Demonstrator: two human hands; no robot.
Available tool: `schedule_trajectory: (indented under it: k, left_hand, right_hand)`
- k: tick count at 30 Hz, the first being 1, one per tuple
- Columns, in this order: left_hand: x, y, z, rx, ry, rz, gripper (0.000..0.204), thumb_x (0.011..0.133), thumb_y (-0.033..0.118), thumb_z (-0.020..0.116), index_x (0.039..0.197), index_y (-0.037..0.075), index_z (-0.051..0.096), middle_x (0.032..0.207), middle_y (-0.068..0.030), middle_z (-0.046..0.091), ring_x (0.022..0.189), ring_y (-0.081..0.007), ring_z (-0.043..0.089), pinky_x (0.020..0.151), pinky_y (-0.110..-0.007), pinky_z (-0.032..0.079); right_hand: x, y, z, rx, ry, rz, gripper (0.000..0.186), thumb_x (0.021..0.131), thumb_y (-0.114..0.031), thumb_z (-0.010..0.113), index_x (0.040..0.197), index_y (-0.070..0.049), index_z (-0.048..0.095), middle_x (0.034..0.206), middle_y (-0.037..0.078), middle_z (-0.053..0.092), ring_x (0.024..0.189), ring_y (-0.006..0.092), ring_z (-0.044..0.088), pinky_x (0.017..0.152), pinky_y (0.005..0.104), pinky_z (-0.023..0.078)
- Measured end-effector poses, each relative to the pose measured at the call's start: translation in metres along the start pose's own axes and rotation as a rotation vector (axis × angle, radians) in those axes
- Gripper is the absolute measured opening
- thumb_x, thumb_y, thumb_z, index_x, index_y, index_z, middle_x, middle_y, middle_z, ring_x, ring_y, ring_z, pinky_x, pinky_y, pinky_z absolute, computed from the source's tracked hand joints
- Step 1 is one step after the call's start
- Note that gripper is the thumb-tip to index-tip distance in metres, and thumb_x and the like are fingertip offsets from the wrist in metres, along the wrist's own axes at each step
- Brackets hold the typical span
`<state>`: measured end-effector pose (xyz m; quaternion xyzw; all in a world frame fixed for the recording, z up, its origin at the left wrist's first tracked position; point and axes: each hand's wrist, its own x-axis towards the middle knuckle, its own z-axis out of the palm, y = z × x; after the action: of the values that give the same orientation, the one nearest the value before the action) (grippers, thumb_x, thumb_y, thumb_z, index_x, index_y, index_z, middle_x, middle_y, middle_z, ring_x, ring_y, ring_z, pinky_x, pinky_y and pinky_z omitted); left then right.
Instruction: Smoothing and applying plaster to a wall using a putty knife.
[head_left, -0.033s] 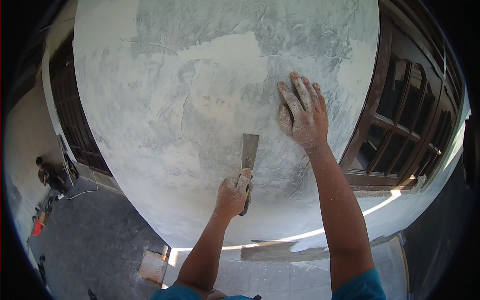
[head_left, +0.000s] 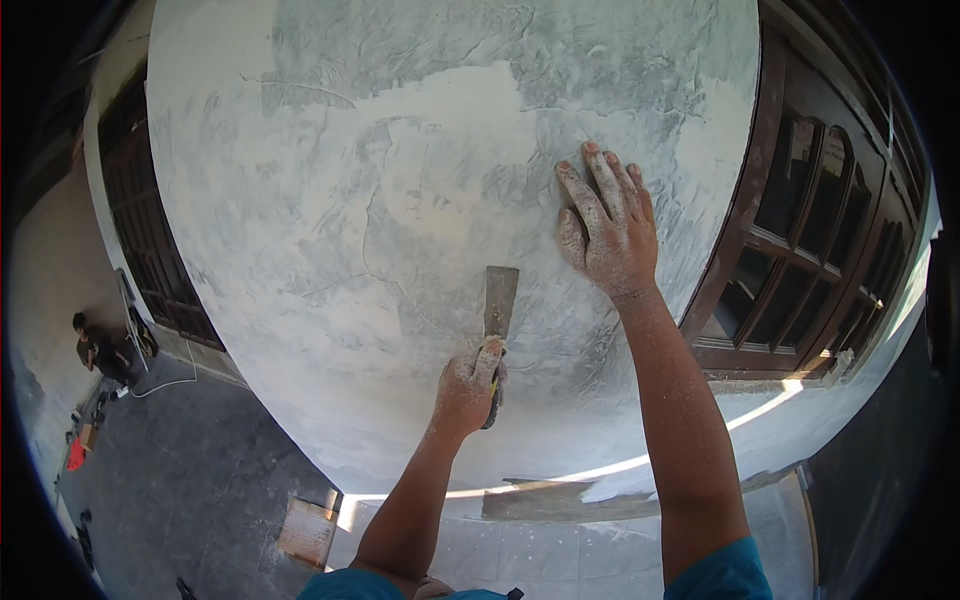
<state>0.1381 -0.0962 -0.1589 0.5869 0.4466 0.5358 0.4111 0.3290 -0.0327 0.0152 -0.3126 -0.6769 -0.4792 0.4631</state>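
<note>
A wall coated in patchy white and grey plaster fills the middle of the view. My left hand is closed round the dark handle of a putty knife, with the thumb laid along its top. The flat metal blade points up in front of the wall; whether its edge touches the surface I cannot tell. Higher and to the right, my right hand lies palm toward the plaster, fingers spread and dusted white. It holds nothing.
A dark wooden window with glass panes borders the wall at right. Another dark frame stands at left. Far left, a person is near a cable on the grey floor. A dusty board lies at the wall's foot.
</note>
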Motion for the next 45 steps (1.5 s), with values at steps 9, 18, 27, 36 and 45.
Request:
schedule_trajectory:
  k: [9, 18, 27, 36, 45]
  left_hand:
    - [0.003, -0.013, 0.008, 0.029, 0.062, 0.096, 0.054, 0.101, 0.046, 0.049, 0.072, 0.003, 0.065, 0.052, -0.0077, 0.054, 0.047, -0.0221, 0.057, 0.051, -0.038, 0.044]
    - [-0.015, -0.063, 0.017, -0.007, 0.103, -0.037, 0.051, 0.101, 0.046, 0.05, 0.076, 0.003, 0.062, 0.055, -0.0035, 0.054, 0.045, -0.0138, 0.054, 0.045, -0.031, 0.042]
    - [-0.036, -0.124, 0.026, -0.024, 0.146, -0.002, 0.048, 0.102, 0.045, 0.05, 0.081, 0.003, 0.064, 0.057, -0.0018, 0.054, 0.047, -0.0119, 0.053, 0.046, -0.029, 0.041]
    - [-0.035, -0.123, 0.021, 0.014, 0.149, 0.037, 0.048, 0.103, 0.043, 0.047, 0.081, 0.003, 0.064, 0.055, -0.003, 0.053, 0.046, -0.0129, 0.053, 0.045, -0.03, 0.041]
    - [-0.02, -0.114, 0.0, 0.1, 0.08, 0.12, 0.048, 0.101, 0.046, 0.049, 0.084, 0.004, 0.064, 0.057, -0.0008, 0.055, 0.049, -0.0114, 0.054, 0.047, -0.03, 0.042]
  right_hand:
    - [-0.001, 0.002, 0.001, 0.008, 0.0, 0.003, 0.046, 0.084, -0.021, 0.066, 0.13, -0.021, 0.064, 0.143, 0.008, 0.053, 0.13, 0.0277, 0.052, 0.113, 0.0465, 0.035]
    - [0.0, 0.001, 0.004, 0.024, 0.017, -0.003, 0.047, 0.082, -0.019, 0.067, 0.129, -0.021, 0.064, 0.143, 0.009, 0.053, 0.129, 0.0288, 0.053, 0.113, 0.0469, 0.036]
    - [0.002, 0.0, 0.001, 0.021, -0.026, 0.004, 0.045, 0.086, -0.021, 0.062, 0.131, -0.018, 0.063, 0.145, 0.012, 0.051, 0.132, 0.0319, 0.049, 0.114, 0.049, 0.032]
    - [-0.001, 0.001, 0.002, -0.007, 0.0, 0.019, 0.049, 0.082, -0.019, 0.068, 0.131, -0.022, 0.063, 0.145, 0.007, 0.051, 0.131, 0.0266, 0.051, 0.114, 0.0469, 0.035]
    - [-0.004, -0.011, 0.007, -0.082, -0.016, 0.043, 0.053, 0.082, -0.02, 0.067, 0.135, -0.021, 0.059, 0.147, 0.01, 0.048, 0.133, 0.0293, 0.049, 0.114, 0.0492, 0.033]
